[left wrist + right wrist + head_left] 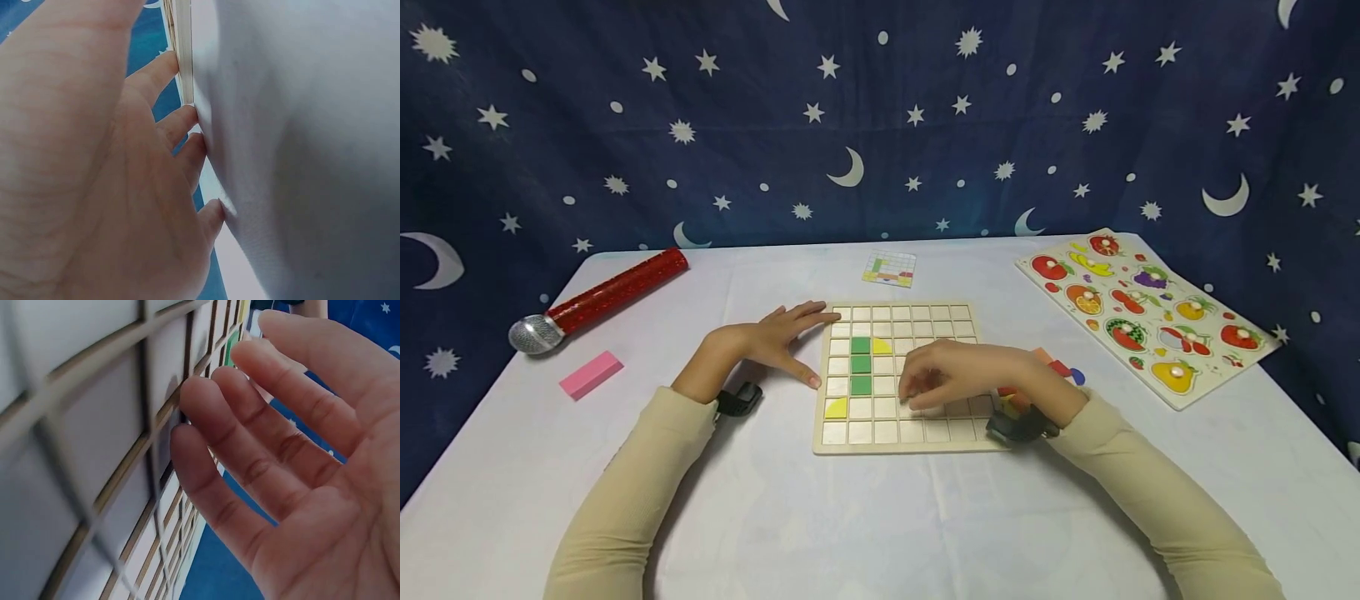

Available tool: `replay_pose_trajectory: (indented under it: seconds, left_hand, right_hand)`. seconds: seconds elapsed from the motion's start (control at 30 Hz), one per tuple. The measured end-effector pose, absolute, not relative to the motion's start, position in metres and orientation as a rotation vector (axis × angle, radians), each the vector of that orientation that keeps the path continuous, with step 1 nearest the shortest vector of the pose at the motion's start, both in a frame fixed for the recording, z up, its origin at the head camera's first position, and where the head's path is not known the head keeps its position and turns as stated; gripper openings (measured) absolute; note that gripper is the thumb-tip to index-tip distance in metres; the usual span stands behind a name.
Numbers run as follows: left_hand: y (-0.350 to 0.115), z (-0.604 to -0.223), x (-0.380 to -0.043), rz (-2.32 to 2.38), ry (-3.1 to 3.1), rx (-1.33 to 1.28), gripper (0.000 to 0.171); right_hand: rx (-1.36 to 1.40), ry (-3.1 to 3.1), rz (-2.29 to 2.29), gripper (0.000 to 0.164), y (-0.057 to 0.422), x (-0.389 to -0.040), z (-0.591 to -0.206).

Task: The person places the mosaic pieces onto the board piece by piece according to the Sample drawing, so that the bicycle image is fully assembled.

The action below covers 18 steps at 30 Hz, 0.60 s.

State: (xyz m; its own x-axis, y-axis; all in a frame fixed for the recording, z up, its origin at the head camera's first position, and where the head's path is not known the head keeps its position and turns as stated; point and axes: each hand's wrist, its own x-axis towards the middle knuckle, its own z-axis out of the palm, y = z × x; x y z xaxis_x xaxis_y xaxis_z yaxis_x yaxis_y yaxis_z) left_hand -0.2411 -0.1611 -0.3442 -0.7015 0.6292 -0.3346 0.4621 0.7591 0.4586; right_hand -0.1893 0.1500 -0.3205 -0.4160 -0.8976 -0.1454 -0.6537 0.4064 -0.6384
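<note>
A wooden grid board (910, 446) lies on the white table. Three green square tiles (861, 364) stand in one column of it. One yellow rounded piece (882, 346) is beside the top green tile, another yellow piece (836, 407) lower left. With fingers spread, my left hand (778, 337) rests at the board's left edge, and its fingertips touch that edge in the left wrist view. My right hand (958, 372) is over the board's middle, fingers loosely bent; the right wrist view shows its fingers (209, 409) close to the cells with nothing seen between them.
Colored pieces (1060, 368) lie right of the board, partly behind the right forearm. A small pattern card (889, 269) is behind the board. A fruit puzzle board (1138, 321) lies at right; a red microphone (617, 292) and a pink block (591, 375) at left.
</note>
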Motion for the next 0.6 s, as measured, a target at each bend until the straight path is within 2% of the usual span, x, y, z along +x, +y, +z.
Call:
replay_pose_trajectory:
  seconds: [0.6]
  left_hand:
    - [-0.163, -0.344, -0.242, 0.492, 2.466, 0.829, 0.107]
  right_hand:
    - [-1.021, 2.381, -0.72, 0.015, 0.225, -0.199, -0.3]
